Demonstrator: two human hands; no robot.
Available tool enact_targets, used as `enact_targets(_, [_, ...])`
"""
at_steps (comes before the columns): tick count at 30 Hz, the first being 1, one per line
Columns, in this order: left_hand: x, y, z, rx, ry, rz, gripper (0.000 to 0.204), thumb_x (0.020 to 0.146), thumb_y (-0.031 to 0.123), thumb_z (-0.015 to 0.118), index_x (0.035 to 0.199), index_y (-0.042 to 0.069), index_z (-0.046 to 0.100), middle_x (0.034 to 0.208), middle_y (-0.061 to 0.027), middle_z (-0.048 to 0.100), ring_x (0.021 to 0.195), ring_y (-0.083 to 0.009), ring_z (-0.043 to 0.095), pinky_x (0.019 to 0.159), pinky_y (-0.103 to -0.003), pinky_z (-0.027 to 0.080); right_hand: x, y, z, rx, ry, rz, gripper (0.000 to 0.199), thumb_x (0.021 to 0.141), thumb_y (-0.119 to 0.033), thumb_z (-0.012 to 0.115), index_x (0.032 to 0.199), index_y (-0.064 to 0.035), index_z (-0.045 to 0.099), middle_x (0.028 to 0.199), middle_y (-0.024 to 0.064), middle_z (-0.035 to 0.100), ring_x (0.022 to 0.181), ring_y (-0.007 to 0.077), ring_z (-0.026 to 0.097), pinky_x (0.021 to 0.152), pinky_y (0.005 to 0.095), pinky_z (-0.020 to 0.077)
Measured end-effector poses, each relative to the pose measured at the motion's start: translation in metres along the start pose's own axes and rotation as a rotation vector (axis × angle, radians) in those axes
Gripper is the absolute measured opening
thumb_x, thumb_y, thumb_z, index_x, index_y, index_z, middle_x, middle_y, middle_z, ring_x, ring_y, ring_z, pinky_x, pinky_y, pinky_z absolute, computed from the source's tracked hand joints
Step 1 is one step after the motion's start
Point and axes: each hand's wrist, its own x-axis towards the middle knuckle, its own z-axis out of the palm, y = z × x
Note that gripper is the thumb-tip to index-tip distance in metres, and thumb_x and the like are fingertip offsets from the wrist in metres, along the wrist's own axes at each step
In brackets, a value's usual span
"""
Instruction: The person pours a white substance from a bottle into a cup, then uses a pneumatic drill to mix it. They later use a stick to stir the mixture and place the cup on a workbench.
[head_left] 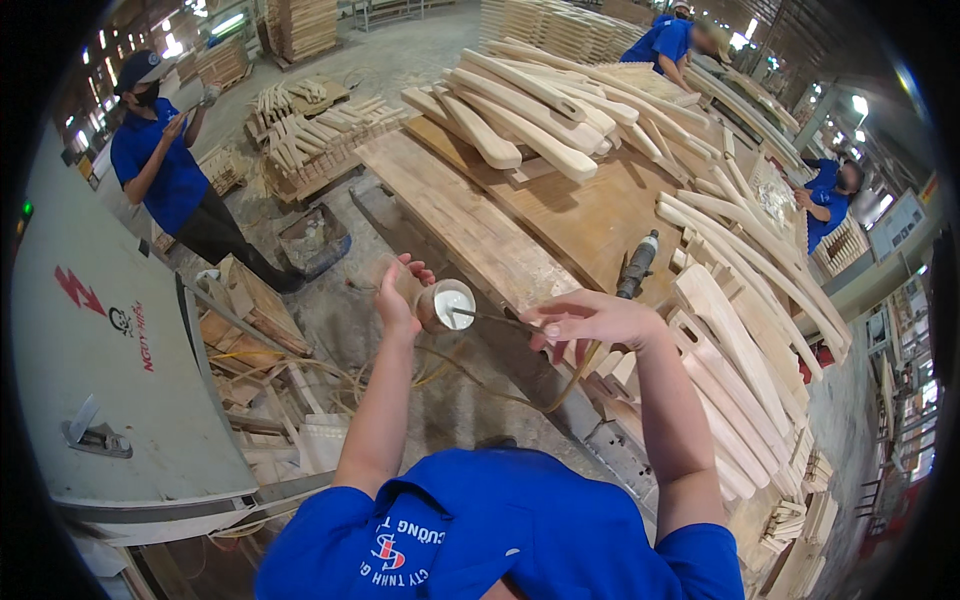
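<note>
Cup [431, 311] | white substance [456, 299] inside, stick [487, 317] dipped in | left hand [400, 298] grasping cup | right hand [592, 320] pinching stick

Bare forearms [381, 405] extended forward, left grip [400, 302] cupped, fingers curled, right grip [605, 320] palm-down, fingers pinching

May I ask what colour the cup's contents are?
The contents of the cup are white, seen best in the head view.

- My feed comes from one fisheye on the wearer's head, above the left hand [398, 302] and right hand [605, 322], facing down.
- It sits near both hands; the blue shirt [510, 525] fills the foreground just behind them.
- Beyond them, I see far across the floor [400, 62].
</note>
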Motion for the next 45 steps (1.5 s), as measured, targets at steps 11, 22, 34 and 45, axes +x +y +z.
enact_targets(11, [-0.059, 0.072, -0.090, -0.280, 0.307, 0.114, 0.029, 0.089, 0.030, 0.046, 0.098, 0.003, 0.051, 0.081, -0.0113, 0.056, 0.070, -0.0237, 0.055, 0.067, -0.038, 0.048, 0.056, -0.017, 0.144, -1.023, 0.311, -0.039, 0.020, 0.087, -0.020, 0.047, 0.094, -0.0034, 0.055, 0.077, 0.0209, 0.062, 0.077, 0.0369, 0.061, 0.068, 0.0460, 0.0482])
enact_targets(22, [-0.095, 0.101, -0.105, -0.274, 0.251, 0.027, 0.034, 0.091, 0.035, 0.044, 0.101, 0.003, 0.052, 0.086, -0.0104, 0.058, 0.079, -0.0263, 0.059, 0.075, -0.040, 0.049, 0.043, 0.045, 0.225, -0.465, 0.518, -0.151, 0.023, 0.090, -0.024, 0.048, 0.104, -0.0063, 0.054, 0.085, 0.0188, 0.063, 0.082, 0.0362, 0.060, 0.070, 0.0432, 0.0465])
enact_targets(34, [-0.108, 0.079, -0.076, -0.392, 0.234, -0.037, 0.035, 0.092, 0.038, 0.041, 0.098, 0.005, 0.049, 0.085, -0.0082, 0.056, 0.079, -0.0240, 0.058, 0.075, -0.038, 0.048, 0.016, 0.066, 0.242, -0.360, 0.790, -0.332, 0.014, 0.084, -0.009, 0.055, 0.097, -0.0034, 0.052, 0.082, 0.0194, 0.060, 0.076, 0.0360, 0.060, 0.065, 0.0402, 0.0470])
enact_targets(45, [-0.119, 0.075, -0.067, -0.316, 0.436, 0.096, 0.034, 0.092, 0.039, 0.043, 0.095, 0.005, 0.047, 0.079, -0.0058, 0.051, 0.069, -0.0192, 0.052, 0.064, -0.031, 0.046, 0.004, 0.068, 0.252, -0.652, 0.892, -0.370, 0.028, 0.084, -0.004, 0.055, 0.111, -0.0050, 0.058, 0.084, 0.0168, 0.061, 0.074, 0.0317, 0.061, 0.065, 0.0373, 0.0492])
